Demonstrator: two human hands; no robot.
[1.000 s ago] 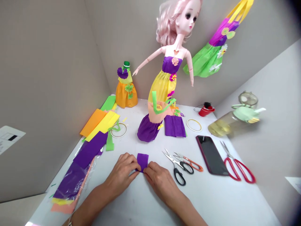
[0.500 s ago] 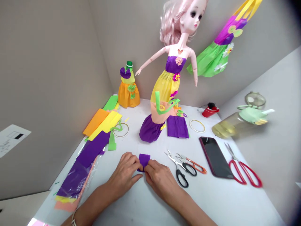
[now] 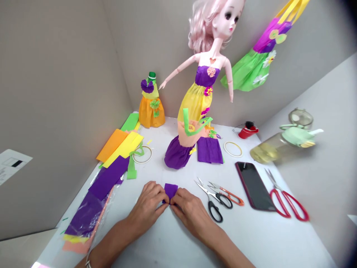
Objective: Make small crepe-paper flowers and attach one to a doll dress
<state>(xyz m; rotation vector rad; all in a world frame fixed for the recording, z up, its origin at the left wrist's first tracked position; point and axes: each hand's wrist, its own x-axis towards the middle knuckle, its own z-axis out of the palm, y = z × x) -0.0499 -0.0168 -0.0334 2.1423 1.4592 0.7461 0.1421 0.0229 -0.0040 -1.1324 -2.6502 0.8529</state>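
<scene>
On the white bench (image 3: 259, 245) stands one large doll (image 3: 205, 74) in a purple, yellow and peach paper gown, with one green paper dress (image 3: 247, 70) hanging at upper right and one orange dress on a bottle (image 3: 150, 111) at left. A clear jug (image 3: 281, 143) stands at right, and a phone (image 3: 254, 186) lies beside three pairs of scissors: red (image 3: 287, 204), black (image 3: 213, 201) and orange (image 3: 229, 196). Paper sheets (image 3: 107, 178) lie in a long stack at left, and a pleated purple piece (image 3: 209, 150) lies at the doll's hem. There are two tape rings (image 3: 232, 149) (image 3: 142, 154) and one red cup (image 3: 247, 132).

Nearest the person, a small purple scrap (image 3: 170, 190) lies on the bench, its long axis pointing straight ahead. The left hand (image 3: 146, 204) and right hand (image 3: 189, 210) pinch its near end from either side, fingertips nearly meeting.
</scene>
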